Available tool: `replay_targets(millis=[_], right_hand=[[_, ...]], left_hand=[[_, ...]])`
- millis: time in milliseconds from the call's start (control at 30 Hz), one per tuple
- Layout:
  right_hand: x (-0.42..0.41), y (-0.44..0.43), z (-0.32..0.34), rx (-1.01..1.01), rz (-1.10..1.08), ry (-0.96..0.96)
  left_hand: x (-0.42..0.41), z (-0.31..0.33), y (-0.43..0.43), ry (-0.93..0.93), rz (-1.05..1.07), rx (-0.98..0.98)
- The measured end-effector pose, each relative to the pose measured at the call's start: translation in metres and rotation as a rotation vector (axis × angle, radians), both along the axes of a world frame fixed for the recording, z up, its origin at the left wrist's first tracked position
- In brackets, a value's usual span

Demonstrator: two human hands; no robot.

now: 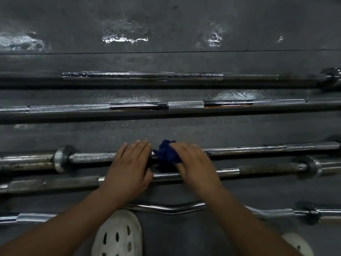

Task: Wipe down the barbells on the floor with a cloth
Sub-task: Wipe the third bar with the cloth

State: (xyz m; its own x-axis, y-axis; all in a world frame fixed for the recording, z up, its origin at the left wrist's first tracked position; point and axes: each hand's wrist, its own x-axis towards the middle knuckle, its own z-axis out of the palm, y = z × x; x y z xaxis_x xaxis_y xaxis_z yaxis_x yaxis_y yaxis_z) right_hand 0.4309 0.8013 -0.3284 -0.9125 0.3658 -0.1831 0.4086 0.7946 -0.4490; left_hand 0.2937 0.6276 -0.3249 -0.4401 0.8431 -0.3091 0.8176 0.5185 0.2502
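While wiping proceeds on third bar from far edge of floor: entries below, largest item first.

Floor [166, 19]: dark rubber matting, dull and pebbled; wet glossy patches toward far edge; one seam line running left to right.

Barbells, far pair [147, 75] [138, 106]: straight chrome shafts, parallel, well apart; knurled bands alternating with smooth mirror sections; beaded with droplets, so judged wetted or already wiped.

Barbell in hand [258, 148]: third from far edge; dull steel, spotted and tarnished; collar and thick sleeve toward left edge of floor; knurling visible left of hands.

Neighbouring barbell [258, 169]: just beside and nearer; grimy sleeves, thinner bright shaft passing under both hands.

Curl bar [166, 209]: nearest; wavy chrome shaft, smooth and shiny.

Shoes [118, 235]: white perforated clogs at near edge, one each side.

Left hand [132, 163]: fingers straight and together, laid flat over shaft; grips nothing, steadies only.

Right hand [191, 161]: fingers curled over cloth, pressing it onto shaft; slightly blurred.

Cloth [166, 154]: dark blue, soft, crumpled into wad; on shaft between hands, partly under right fingers.

Technique (judgement): wrap cloth fully round shaft, not top face only; long strokes toward right sleeve; extra pressure in knurling where grime lodges; brace with left hand to stop rolling; refold to clean face when soiled.
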Motion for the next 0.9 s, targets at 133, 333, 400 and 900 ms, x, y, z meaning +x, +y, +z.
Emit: replay_targets(millis=[133, 333, 400, 900], right_hand=[[0.030, 0.071, -0.011, 0.018, -0.286, -0.031], [0.023, 0.074, -0.007, 0.108, -0.546, 0.060], [0.034, 0.018, -0.009, 0.115, -0.407, 0.095], [-0.013, 0.052, -0.009, 0.064, -0.606, 0.188]], left_hand=[[-0.009, -0.001, -0.005, 0.021, 0.007, 0.021], [-0.014, 0.002, -0.005, 0.021, 0.035, 0.056], [-0.010, 0.001, -0.004, 0.012, 0.036, 0.068], [-0.024, 0.008, 0.005, 0.063, 0.026, 0.050]])
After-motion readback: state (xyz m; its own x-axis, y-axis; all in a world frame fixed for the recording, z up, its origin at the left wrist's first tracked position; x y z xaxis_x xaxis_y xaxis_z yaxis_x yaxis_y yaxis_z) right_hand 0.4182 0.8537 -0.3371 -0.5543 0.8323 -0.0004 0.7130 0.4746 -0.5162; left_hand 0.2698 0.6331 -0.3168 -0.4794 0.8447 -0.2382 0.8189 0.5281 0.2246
